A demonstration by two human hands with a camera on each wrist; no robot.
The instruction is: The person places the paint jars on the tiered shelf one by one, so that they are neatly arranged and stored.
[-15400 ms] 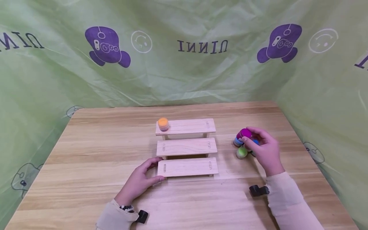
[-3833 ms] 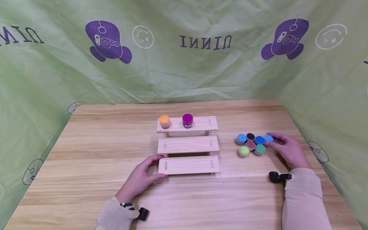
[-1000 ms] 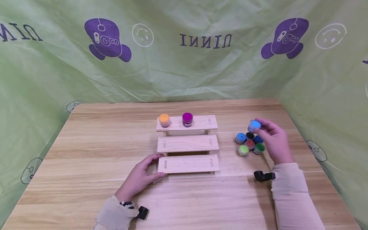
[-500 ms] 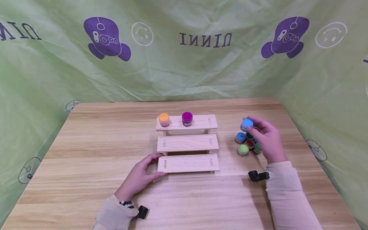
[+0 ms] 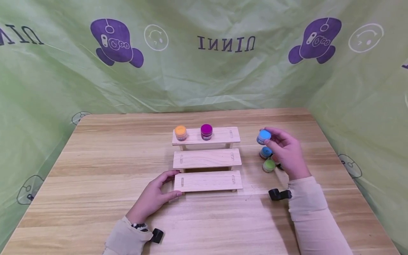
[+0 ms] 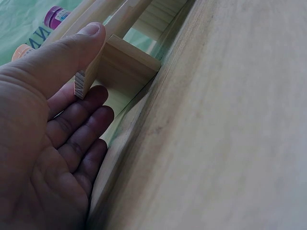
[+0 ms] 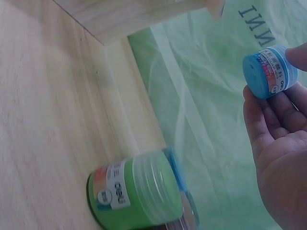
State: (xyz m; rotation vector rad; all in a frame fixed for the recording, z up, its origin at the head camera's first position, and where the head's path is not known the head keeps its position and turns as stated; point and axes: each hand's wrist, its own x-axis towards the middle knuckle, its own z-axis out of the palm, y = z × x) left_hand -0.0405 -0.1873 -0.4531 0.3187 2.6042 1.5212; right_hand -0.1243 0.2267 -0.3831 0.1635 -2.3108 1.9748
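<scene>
My right hand [image 5: 288,152] pinches a light blue paint jar [image 5: 264,136] between thumb and fingers, raised above the table right of the stand. In the right wrist view that jar [image 7: 268,72] is tipped on its side relative to the camera, its label showing. The left hand [image 5: 154,194] grips the left end of the front wooden shelf [image 5: 208,181], thumb at the near corner and index finger at the far one. An orange paint jar [image 5: 180,133] stands at the left of the back shelf [image 5: 220,135]; a purple paint jar [image 5: 206,132] stands near its middle.
Below the right hand are a blue jar [image 5: 266,152], a light green jar [image 5: 268,165] and others partly hidden by the hand. The middle shelf [image 5: 207,158] lies between the other two. A green printed curtain [image 5: 204,81] surrounds the wooden table [image 5: 95,170].
Earlier the purple jar went from my right hand to the back shelf. The right hand then lifted the light blue jar from the group and moved it left. My left hand stays put.
</scene>
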